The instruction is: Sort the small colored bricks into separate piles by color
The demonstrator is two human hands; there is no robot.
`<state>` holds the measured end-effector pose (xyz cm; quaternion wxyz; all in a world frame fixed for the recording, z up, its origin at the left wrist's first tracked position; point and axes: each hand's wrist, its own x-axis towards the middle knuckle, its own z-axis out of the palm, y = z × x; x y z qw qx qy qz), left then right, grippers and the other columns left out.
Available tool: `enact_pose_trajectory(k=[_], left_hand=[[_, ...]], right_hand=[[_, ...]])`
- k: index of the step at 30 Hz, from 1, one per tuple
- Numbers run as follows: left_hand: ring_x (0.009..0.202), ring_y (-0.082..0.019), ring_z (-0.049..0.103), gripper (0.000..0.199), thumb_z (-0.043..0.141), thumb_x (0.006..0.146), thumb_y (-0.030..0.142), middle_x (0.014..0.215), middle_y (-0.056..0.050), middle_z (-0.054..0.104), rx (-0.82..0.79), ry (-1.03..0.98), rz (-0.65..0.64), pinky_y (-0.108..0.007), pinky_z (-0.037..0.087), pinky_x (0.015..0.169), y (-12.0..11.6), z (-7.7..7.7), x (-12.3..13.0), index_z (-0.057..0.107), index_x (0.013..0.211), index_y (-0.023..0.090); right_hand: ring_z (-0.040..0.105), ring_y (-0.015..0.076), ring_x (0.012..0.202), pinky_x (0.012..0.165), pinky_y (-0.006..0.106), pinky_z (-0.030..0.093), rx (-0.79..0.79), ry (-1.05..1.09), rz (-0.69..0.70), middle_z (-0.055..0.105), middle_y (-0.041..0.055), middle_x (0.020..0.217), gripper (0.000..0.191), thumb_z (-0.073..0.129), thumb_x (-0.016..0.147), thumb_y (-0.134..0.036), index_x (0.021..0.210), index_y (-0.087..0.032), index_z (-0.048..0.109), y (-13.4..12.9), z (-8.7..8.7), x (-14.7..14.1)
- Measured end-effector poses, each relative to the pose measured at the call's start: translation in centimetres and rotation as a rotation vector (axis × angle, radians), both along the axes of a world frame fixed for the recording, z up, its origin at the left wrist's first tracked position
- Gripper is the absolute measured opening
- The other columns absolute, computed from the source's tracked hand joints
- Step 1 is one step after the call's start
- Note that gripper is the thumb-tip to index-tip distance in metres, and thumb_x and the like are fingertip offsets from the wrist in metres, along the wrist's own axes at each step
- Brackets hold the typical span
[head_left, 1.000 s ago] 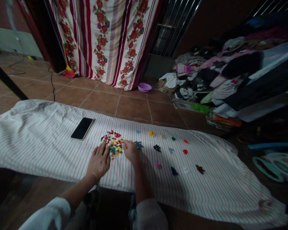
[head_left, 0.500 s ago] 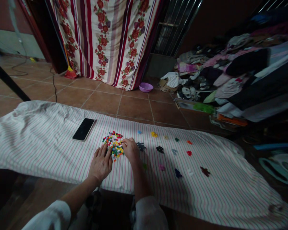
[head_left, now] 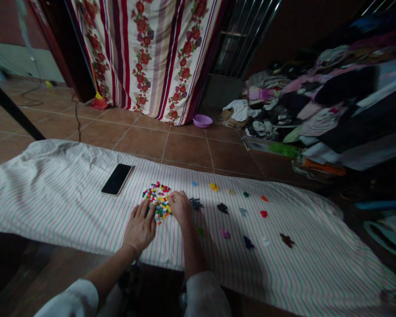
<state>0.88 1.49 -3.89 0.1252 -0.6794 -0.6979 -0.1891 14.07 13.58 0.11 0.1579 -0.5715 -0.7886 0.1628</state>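
A mixed pile of small coloured pieces (head_left: 162,203) lies on the striped cloth (head_left: 69,193). My left hand (head_left: 140,229) rests flat at the pile's near left edge, fingers spread and touching it. At the pile's right edge is my right hand (head_left: 181,208), thumb and fingers pinched together; whatever is between them is too small to make out. To its right are little one-colour heaps: dark grey (head_left: 196,203), yellow (head_left: 214,187), black (head_left: 222,208), pink (head_left: 225,234), navy (head_left: 248,242), red (head_left: 263,214), brown (head_left: 287,240) and several others.
A dark-screened phone (head_left: 117,179) lies left of the pile. Beyond the cloth, a purple basin (head_left: 202,121) stands on the tiled floor before a flowered curtain (head_left: 158,61). Clothes (head_left: 303,97) are heaped at the right, and a broom (head_left: 99,101) leans at the left.
The view has shifted slightly, so the scene sits a little further right. Both hands stay at the pile in nearly the same pose.
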Motion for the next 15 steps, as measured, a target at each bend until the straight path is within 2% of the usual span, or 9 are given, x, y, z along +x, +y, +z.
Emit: enact_pose_trajectory(k=[6, 15], left_hand=[[0.134, -0.030, 0.047, 0.045, 0.042, 0.090, 0.025, 0.141, -0.017, 0.053, 0.014, -0.013, 0.000, -0.048, 0.041, 0.107, 0.06, -0.14, 0.01, 0.055, 0.132, 0.016], [0.131, -0.029, 0.049, 0.042, 0.042, 0.091, 0.025, 0.140, -0.016, 0.054, 0.012, 0.029, 0.003, -0.046, 0.040, 0.107, 0.06, 0.01, -0.05, 0.057, 0.128, 0.014]], right_hand=[[0.059, 0.0144, 0.087, 0.074, 0.021, 0.039, 0.019, 0.044, 0.005, 0.063, 0.0032, 0.092, 0.016, 0.054, 0.090, -0.021, 0.087, -0.023, 0.070, 0.05, -0.12, 0.21], [0.064, 0.0159, 0.089, 0.083, 0.023, 0.044, -0.016, 0.314, 0.017, 0.071, 0.0034, 0.090, 0.017, 0.050, 0.088, -0.017, 0.088, -0.020, 0.066, 0.54, -0.64, 0.45]])
